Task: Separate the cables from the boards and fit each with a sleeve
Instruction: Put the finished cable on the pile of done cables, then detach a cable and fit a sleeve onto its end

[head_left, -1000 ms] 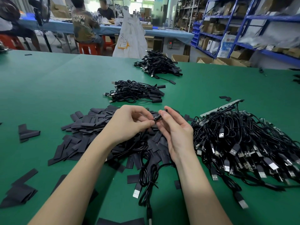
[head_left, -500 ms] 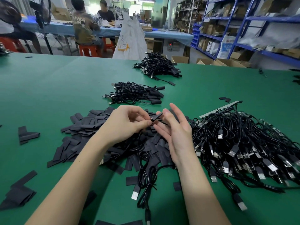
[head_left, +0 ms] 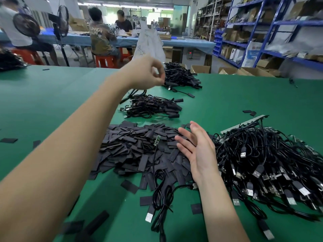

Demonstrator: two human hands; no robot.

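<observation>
My left hand (head_left: 145, 74) reaches far forward above the near pile of sleeved cables (head_left: 153, 107), its fingertips pinching the sleeved end of a black cable (head_left: 170, 83) whose cord trails blurred below. My right hand (head_left: 197, 151) hovers open, fingers spread, over the heap of flat black sleeves (head_left: 129, 147). On the sleeves lies a bare cable with a small green board (head_left: 158, 138) at its tip; its coil and USB plug (head_left: 149, 215) lie nearer me. To the right is a big tangle of cables (head_left: 271, 163) still on pale board strips (head_left: 244, 124).
A second pile of sleeved cables (head_left: 180, 75) lies further back on the green table (head_left: 244, 95). Loose sleeves are scattered at left (head_left: 8, 140) and in front. People sit at a blue table behind; blue shelves with boxes stand at the right.
Both hands were together over the sleeve heap working one cable end. My left hand has swung forward with the sleeved cable over the finished pile; my right hand has let go and opened.
</observation>
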